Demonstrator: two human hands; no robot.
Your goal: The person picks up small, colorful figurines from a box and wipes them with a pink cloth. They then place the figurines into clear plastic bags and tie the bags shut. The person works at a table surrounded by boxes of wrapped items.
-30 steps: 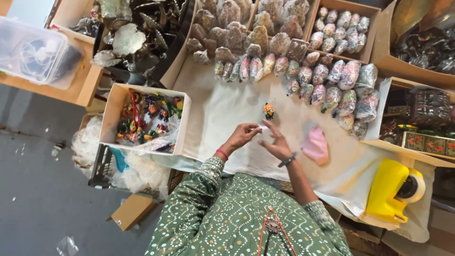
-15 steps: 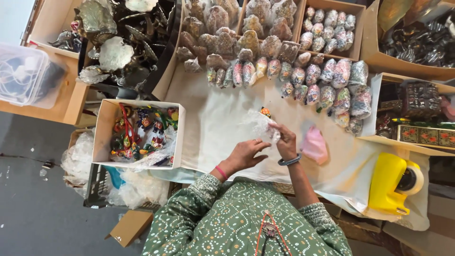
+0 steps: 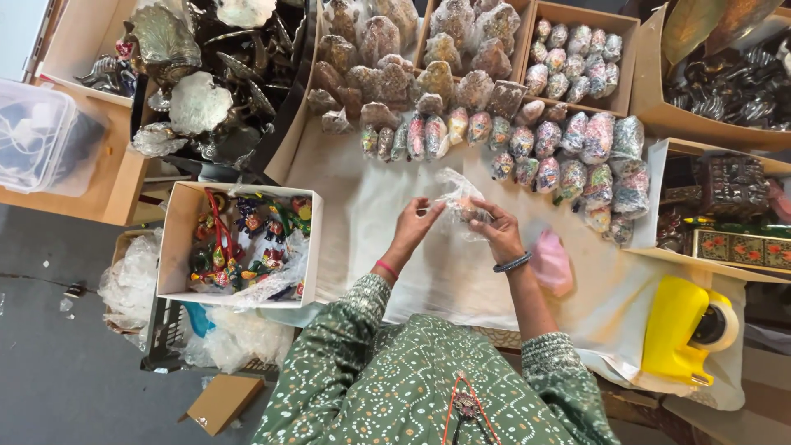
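Note:
My left hand (image 3: 414, 224) and my right hand (image 3: 497, 228) are raised over the white paper-covered table (image 3: 375, 198). Between them they hold a sheet of clear bubble wrap (image 3: 456, 191). A small orange figurine (image 3: 470, 211) sits inside the wrap, against my right fingers. My left fingers pinch the wrap's left edge.
A white box of colourful painted figurines (image 3: 247, 235) stands at the left. Rows of wrapped figurines (image 3: 527, 140) and cardboard boxes fill the far side. A pink cloth (image 3: 550, 262) lies to the right, with a yellow tape dispenser (image 3: 684, 330) beyond it.
The orange figurine stood alone on the table a second ago. Bubble wrap was brought over it, and now both hands hold it wrapped, lifted off the table.

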